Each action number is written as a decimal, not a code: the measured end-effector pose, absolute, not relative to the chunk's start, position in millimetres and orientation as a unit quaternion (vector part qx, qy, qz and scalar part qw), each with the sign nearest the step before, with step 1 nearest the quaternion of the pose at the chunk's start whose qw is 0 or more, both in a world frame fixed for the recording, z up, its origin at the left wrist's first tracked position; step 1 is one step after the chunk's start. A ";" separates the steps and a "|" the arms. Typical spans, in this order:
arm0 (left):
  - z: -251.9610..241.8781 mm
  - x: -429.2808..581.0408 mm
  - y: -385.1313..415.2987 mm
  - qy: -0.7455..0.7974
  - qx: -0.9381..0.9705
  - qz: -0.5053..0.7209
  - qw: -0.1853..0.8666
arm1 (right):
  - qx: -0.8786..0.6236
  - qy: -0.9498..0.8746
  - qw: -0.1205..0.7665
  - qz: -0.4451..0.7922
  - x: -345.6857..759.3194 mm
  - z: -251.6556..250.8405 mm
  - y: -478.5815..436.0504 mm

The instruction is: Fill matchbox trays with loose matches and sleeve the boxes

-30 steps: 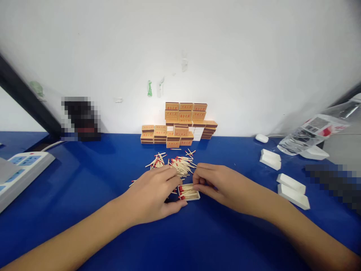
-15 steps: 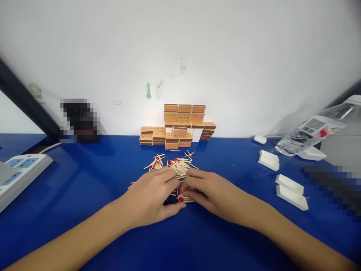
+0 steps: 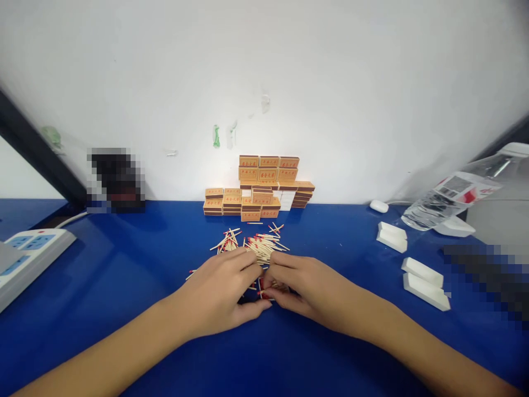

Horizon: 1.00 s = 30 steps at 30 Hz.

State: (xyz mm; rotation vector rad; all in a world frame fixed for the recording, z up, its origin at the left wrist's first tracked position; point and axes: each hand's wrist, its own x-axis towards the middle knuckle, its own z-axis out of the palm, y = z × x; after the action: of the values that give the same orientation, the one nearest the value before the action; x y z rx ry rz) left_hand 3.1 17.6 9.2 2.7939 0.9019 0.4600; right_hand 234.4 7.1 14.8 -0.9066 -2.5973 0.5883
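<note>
Saw little of the matchbox tray (image 3: pixel 260 286) behind the right hand (image 3: pixel 295 281); couldn't make out that hand's grip. Found the power strip (image 3: pixel 45 256) cut off at left, a dark object (image 3: pixel 115 179) pixelated.

The white wall (image 3: pixel 339 99) is bright, most of all around the stacked matchboxes (image 3: pixel 268 174), and fades to grey at the top corners; it is hard to tell where the light comes from; the blue table (image 3: pixel 330 358) is darker, with a soft shine on its left side and deep shade by the left hand (image 3: pixel 227 289). The matches (image 3: pixel 266 251) blur together a little; the bottle (image 3: pixel 454 190) near the right edge looks stretched; a dark patch on the left (image 3: pixel 118 179) and a dark patch on the right (image 3: pixel 487 278) are just big, blocky squares.
</note>
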 end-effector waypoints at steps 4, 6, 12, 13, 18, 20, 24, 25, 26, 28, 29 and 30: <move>9.0 2.6 16.8 0.300 0.937 0.156 0.084 | -0.325 -0.905 0.169 0.215 235.4 13.7 8.5; 9.2 2.6 16.2 0.299 0.938 0.159 0.079 | -0.326 -0.902 0.176 0.220 238.3 16.8 9.8; 8.7 2.8 16.4 0.300 0.938 0.165 0.062 | -0.333 -0.902 0.146 0.233 247.8 34.0 8.7; 8.4 2.9 16.6 0.299 0.938 0.166 0.061 | -0.332 -0.903 0.139 0.236 247.7 34.8 7.8; 8.0 3.6 17.4 0.294 0.938 0.173 0.066 | -0.332 -0.900 0.159 0.235 241.6 26.9 6.2; 7.9 3.3 16.9 0.291 0.938 0.173 0.069 | -0.329 -0.898 0.173 0.235 238.8 22.6 6.8; 7.0 1.8 15.6 0.292 0.939 0.168 0.067 | -0.332 -0.896 0.173 0.238 234.5 18.5 7.4; 6.8 1.6 15.5 0.292 0.939 0.167 0.066 | -0.334 -0.896 0.173 0.237 234.0 18.5 7.3; 6.9 1.5 15.5 0.292 0.940 0.166 0.065 | -0.334 -0.896 0.174 0.234 233.8 18.6 7.1; 7.5 1.7 15.8 0.290 0.940 0.166 0.062 | -0.335 -0.897 0.180 0.224 234.4 19.5 6.9; 8.0 1.9 16.0 0.290 0.940 0.167 0.061 | -0.339 -0.897 0.182 0.217 235.1 20.0 7.1; 8.5 2.1 16.1 0.290 0.941 0.167 0.062 | -0.344 -0.897 0.181 0.211 236.1 20.6 7.4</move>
State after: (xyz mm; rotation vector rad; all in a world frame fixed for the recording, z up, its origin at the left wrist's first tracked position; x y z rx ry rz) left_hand 2.1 16.1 8.5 2.8440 0.8755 0.5039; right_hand 236.1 7.4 20.6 -0.9710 -2.5328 0.5959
